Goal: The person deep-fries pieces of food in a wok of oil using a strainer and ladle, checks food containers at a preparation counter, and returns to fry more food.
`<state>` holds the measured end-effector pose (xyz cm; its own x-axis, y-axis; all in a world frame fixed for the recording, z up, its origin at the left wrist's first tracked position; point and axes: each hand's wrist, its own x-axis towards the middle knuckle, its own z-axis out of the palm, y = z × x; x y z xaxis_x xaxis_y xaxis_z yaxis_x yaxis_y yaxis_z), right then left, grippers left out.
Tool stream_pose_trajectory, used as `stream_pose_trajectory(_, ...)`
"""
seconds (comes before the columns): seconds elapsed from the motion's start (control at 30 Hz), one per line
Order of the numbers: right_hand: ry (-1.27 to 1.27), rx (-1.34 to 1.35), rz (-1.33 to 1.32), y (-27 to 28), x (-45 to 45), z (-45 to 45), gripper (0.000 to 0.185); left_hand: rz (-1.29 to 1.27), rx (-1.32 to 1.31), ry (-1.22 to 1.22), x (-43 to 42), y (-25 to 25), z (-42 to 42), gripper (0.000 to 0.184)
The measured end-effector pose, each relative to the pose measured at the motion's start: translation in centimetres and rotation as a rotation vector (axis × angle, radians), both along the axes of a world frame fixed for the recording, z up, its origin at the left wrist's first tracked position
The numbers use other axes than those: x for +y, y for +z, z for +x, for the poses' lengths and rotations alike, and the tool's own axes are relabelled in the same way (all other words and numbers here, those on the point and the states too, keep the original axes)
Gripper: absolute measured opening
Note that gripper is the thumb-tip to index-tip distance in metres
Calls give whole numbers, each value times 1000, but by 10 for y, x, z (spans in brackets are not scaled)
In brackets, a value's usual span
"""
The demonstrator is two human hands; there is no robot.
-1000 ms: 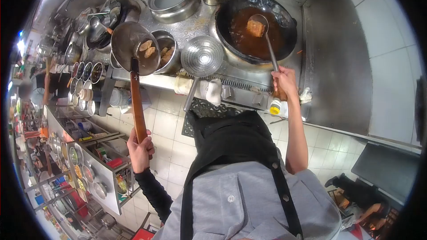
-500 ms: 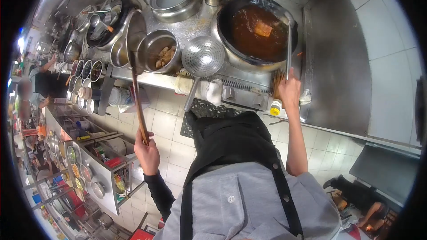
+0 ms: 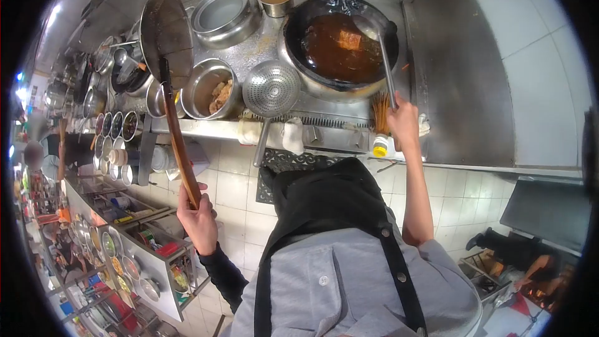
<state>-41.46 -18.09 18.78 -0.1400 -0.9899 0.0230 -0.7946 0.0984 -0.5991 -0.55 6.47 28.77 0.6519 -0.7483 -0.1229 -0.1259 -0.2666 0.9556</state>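
Note:
My left hand (image 3: 198,219) is closed round the wooden handle of a wide strainer (image 3: 166,37), which is raised beside a steel pot (image 3: 206,81) with pale brown pieces inside. No pieces show in the strainer. My right hand (image 3: 404,123) grips a long metal ladle (image 3: 387,65); its bowl is over the right part of a black wok (image 3: 304,17). A square golden-brown chunk (image 3: 349,40) sits in the wok's reddish-brown liquid, just left of the ladle bowl.
A perforated skimmer (image 3: 271,89) lies between pot and wok. Behind stand a large steel pot (image 3: 225,15) and a small container of yellowish liquid (image 3: 276,0). A yellow-capped bottle (image 3: 380,145) is by the stove's front edge. A person (image 3: 530,256) is at the lower right.
The ladle has come out from under the chunk, which now lies in the liquid. The strainer has tipped its pieces out and is raised, away from the pot. The view has shifted slightly.

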Motion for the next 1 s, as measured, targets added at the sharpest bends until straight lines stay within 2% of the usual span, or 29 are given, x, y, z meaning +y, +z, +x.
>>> stream_pose_trajectory(0.17, 101, -33, 30, -20, -22, -10, 50, -7, 9, -52, -13, -4, -6, 24)
stream_pose_trajectory(0.27, 33, -218, 200, 10, -25, -21, 45, 5, 48, -116, -23, -7, -9, 29)
stream_pose_trajectory(0.37, 57, -11, -50, -17, -26, -21, 39, -15, 92, -140, -36, -14, -19, 36)
stream_pose_trajectory(0.4, 113, -52, 47, -19, -31, -25, 37, 34, 34, -236, -44, -25, -17, 40)
stream_pose_trajectory(0.5, 137, -156, 64, -8, -32, -28, 36, -8, -90, -295, -68, -35, -25, 40)
stream_pose_trajectory(0.6, 67, -237, 180, 7, -30, -25, 35, -7, -154, -377, -88, -52, -28, 43)
stream_pose_trajectory(0.67, 67, -110, 47, -41, -37, -27, 38, 30, -237, -454, -102, -50, -32, 49)
stream_pose_trajectory(0.77, 103, -95, 45, -44, -37, -24, 48, -73, -221, -460, -123, -48, -50, 55)
stream_pose_trajectory(0.83, 160, -93, 60, -44, -33, -24, 57, -48, -269, -511, -133, -51, -50, 62)
stream_pose_trajectory(1.0, 9, -89, -21, -31, 1, -8, 56, -35, -390, -555, -154, -47, -71, 66)
